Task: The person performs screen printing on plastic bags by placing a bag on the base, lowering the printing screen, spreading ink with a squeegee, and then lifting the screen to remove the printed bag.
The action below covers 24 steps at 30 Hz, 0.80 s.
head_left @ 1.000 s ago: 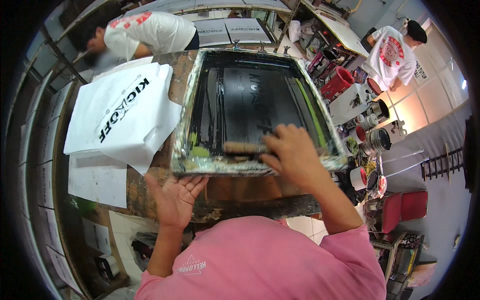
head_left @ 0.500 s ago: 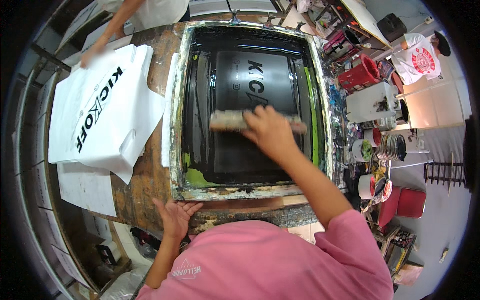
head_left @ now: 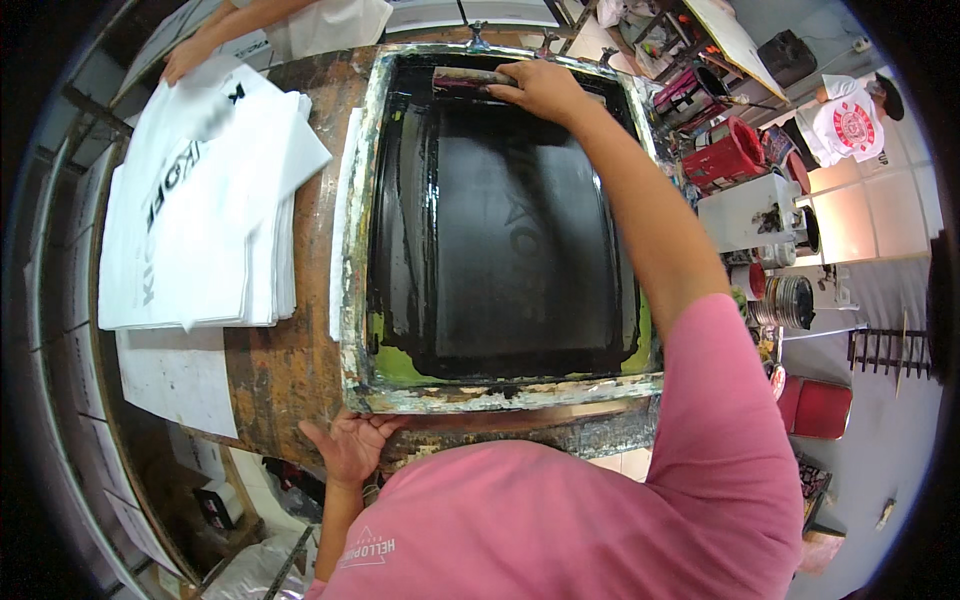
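At the far end of the screen-printing frame [head_left: 500, 398], my right hand [head_left: 545, 90] is closed around a squeegee [head_left: 465, 82] that lies crosswise on the mesh. Black ink [head_left: 520, 290] covers most of the mesh, and faint dark lettering shows through its middle. My left hand [head_left: 352, 445] is palm up at the frame's near left corner. Its thumb stands apart and its fingertips touch or pass just under the near rail; I cannot tell which.
On the left, a co-worker's hand [head_left: 188, 58] holds a printed white sheet [head_left: 235, 130] over a paper stack [head_left: 190, 270]. The frame rests on a stained wooden table [head_left: 290, 385]. Clamps [head_left: 478, 36] line its far edge. A red bucket [head_left: 722, 155] and ink tubs stand right.
My right hand has pushed the squeegee from mid-screen to the far end, and the mesh behind it looks darker. The co-worker's sheet is now lifted and shifted. My left hand has barely moved.
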Motion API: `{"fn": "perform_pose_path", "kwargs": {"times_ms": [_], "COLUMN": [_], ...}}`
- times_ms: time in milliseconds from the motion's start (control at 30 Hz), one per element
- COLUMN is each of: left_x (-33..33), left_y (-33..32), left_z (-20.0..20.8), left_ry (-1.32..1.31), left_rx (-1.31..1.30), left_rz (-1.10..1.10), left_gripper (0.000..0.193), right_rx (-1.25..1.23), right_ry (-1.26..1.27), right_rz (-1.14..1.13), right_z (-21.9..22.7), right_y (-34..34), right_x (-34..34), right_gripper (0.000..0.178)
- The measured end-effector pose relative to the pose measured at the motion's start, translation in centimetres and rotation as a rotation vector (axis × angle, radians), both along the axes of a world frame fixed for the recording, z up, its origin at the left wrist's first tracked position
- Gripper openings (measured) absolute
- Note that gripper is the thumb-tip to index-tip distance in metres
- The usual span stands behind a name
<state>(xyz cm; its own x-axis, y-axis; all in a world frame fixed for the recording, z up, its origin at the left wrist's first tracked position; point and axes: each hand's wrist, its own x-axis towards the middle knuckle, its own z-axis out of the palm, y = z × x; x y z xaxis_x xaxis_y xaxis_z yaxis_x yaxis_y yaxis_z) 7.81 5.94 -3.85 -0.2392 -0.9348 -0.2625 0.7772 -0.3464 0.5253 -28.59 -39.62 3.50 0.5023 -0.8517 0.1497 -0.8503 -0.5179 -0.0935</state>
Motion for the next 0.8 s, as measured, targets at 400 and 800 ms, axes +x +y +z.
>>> {"fn": "perform_pose_path", "kwargs": {"times_ms": [400,800], "left_x": [0.5,-1.2], "left_y": [0.2,-3.5], "left_z": [-1.6,9.0], "left_ry": [0.089,0.257], "left_rx": [-0.120,-0.480], "left_rz": [-0.059,-0.121], "left_gripper": [0.101,0.104], "right_rx": [0.020,-0.387], "right_ry": [-0.013,-0.107], "right_rz": [-0.048,-0.087], "right_z": [0.5,15.0], "right_y": [24.6,38.3], "right_x": [2.9,4.9], "right_gripper": [0.038,0.030]}}
